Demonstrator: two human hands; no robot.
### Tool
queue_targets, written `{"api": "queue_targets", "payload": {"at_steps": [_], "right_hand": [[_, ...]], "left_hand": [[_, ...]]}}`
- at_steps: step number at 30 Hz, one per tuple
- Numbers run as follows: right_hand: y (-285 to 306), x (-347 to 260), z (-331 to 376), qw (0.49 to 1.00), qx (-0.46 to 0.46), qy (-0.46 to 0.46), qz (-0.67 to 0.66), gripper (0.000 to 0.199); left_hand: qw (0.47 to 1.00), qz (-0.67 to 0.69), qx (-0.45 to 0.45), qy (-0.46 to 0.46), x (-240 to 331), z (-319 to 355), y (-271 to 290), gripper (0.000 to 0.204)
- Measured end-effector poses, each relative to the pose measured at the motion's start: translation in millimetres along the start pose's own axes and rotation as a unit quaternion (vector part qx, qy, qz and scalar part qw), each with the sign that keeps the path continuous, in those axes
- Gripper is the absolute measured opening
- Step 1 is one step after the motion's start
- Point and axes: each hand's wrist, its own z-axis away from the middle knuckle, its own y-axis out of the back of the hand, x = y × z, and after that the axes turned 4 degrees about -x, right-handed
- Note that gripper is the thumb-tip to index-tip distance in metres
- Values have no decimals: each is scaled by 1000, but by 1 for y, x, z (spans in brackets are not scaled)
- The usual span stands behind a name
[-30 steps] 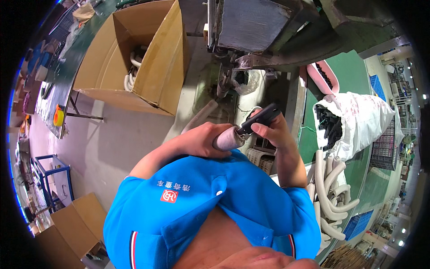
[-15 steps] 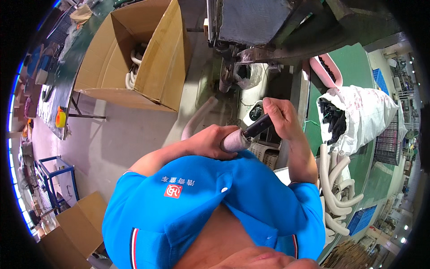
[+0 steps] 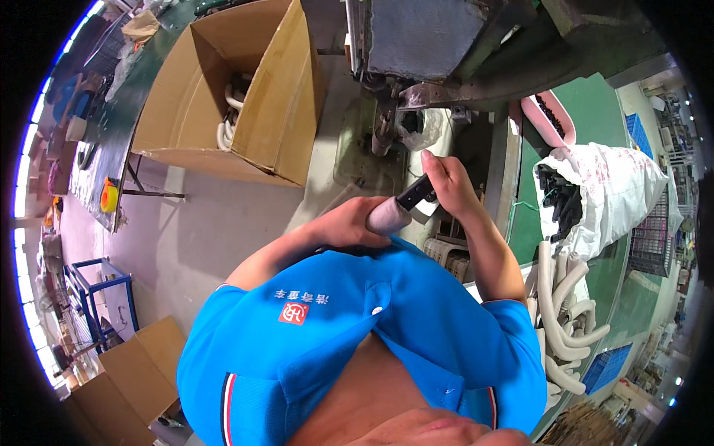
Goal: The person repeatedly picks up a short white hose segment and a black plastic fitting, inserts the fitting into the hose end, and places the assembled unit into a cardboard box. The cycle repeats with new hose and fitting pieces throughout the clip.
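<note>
In front of my chest my left hand [image 3: 349, 222] is wrapped round a pale foam-like tube [image 3: 388, 216], its open end facing my right hand. My right hand [image 3: 451, 186] grips a black plastic piece [image 3: 414, 192] with small holes along its side, thumb pointing up. The lower end of the black piece meets the tube's mouth; how deep it sits inside I cannot tell. To my right lies a white woven sack [image 3: 613, 193] holding many black pieces [image 3: 559, 204]. Several pale curved tubes [image 3: 556, 301] are heaped below the sack.
A large open cardboard box [image 3: 286, 111] at the far left holds more pale tubes [image 3: 225, 134]. A metal machine [image 3: 416, 37] stands ahead. On the green table [image 3: 587, 104] sits a pink tub [image 3: 549, 120]. A yellow tape roll [image 3: 109, 195] lies on the left table.
The black piece is more upright and closer over the tube's end. My right hand has shifted slightly left, and the tube is tilted more upward.
</note>
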Motion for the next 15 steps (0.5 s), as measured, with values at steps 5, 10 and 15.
{"api": "queue_targets", "payload": {"at_steps": [5,10,15], "right_hand": [[-15,31,-46,992,122,-22,18,60],[-5,83,-135,921,257,191,220,42],[6,103,-176,940,180,63,285,36]], "left_hand": [[998,-16,43,45,-17,-18,23,49],[993,31,96,61,-14,-50,58,45],[992,21,103,75,-9,-63,85,46]]}}
